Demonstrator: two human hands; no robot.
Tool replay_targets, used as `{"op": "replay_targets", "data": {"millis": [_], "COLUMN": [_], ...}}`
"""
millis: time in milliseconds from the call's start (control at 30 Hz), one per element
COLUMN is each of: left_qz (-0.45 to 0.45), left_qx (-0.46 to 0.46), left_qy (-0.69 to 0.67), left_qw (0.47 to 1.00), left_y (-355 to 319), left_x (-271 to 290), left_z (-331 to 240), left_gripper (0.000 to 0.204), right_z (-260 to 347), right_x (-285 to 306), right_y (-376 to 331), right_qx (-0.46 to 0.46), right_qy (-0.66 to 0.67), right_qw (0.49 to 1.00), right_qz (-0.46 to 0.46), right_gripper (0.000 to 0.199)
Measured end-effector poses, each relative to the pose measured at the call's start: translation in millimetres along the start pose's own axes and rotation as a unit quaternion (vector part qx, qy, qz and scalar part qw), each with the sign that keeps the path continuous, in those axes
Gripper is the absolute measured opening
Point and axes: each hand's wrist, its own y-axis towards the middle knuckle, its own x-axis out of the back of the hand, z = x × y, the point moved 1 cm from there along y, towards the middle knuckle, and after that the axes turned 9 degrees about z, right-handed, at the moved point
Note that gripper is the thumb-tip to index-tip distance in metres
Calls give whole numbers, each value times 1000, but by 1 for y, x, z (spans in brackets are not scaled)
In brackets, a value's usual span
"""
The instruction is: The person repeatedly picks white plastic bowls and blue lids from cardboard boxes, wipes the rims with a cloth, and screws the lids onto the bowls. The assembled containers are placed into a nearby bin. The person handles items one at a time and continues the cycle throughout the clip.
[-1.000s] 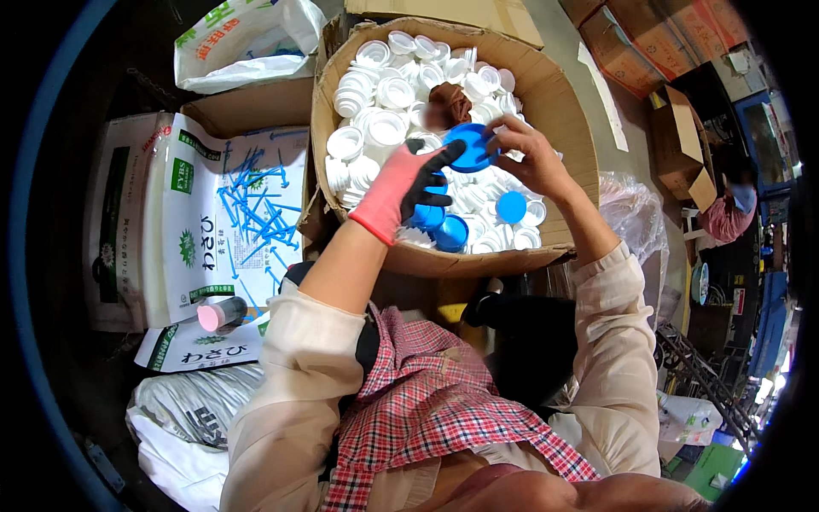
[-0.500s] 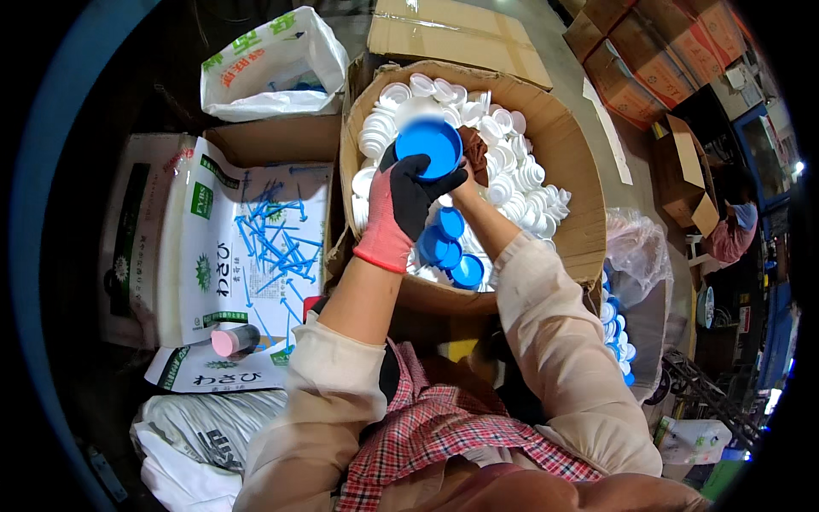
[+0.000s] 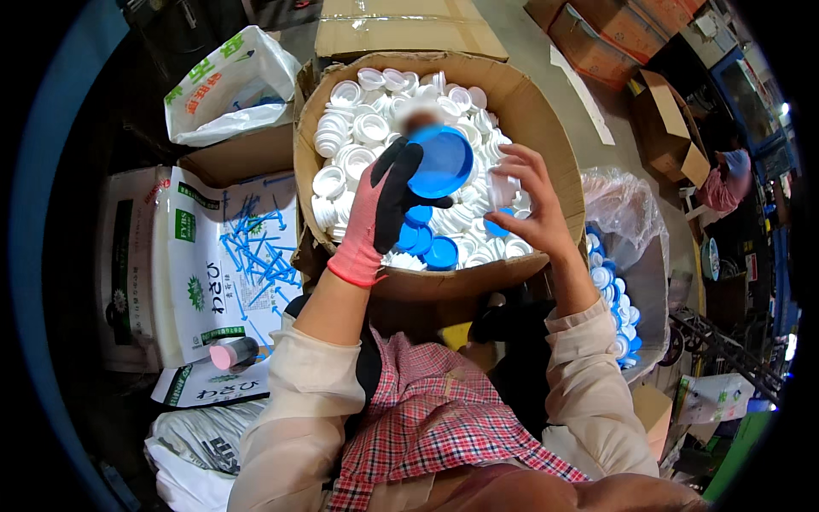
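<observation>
My left hand (image 3: 382,205), in a pink and black glove, grips a round blue plastic lid (image 3: 445,162) above a large carton. My bare right hand (image 3: 539,200) is apart from that lid, to its right, with fingers spread in a curve. A blurred whitish piece (image 3: 502,189) shows between its thumb and fingers; whether they touch it I cannot tell. Below both hands, many white plastic caps (image 3: 371,128) fill the carton (image 3: 546,128). Several blue lids (image 3: 439,253) lie on them near the front edge.
On the left, blue T-shaped plastic pieces (image 3: 247,247) lie on printed card beside a pink-ended cylinder (image 3: 235,352). A white bag (image 3: 230,94) stands behind. At right, a plastic-lined container (image 3: 653,290) holds blue and white caps. Another person (image 3: 729,183) sits far right.
My right hand has come away from the blue lid and moved right, its fingers now spread. My left hand still holds the lid, now tilted. The view has shifted slightly.
</observation>
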Motion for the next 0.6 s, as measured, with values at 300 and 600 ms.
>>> {"op": "replay_targets", "data": {"millis": [300, 600], "left_qz": [86, 72], "left_qx": [-104, 5], "left_qy": [326, -318], "left_qw": [936, 945], "left_y": [13, 29], "left_x": [5, -22], "left_z": [33, 54], "left_gripper": [38, 64], "right_z": [24, 55], "right_x": [3, 11], "right_y": [-22, -24], "right_qx": [126, 89], "right_qy": [-307, -40], "right_qw": [939, 993], "right_qz": [96, 63], "right_gripper": [33, 50]}}
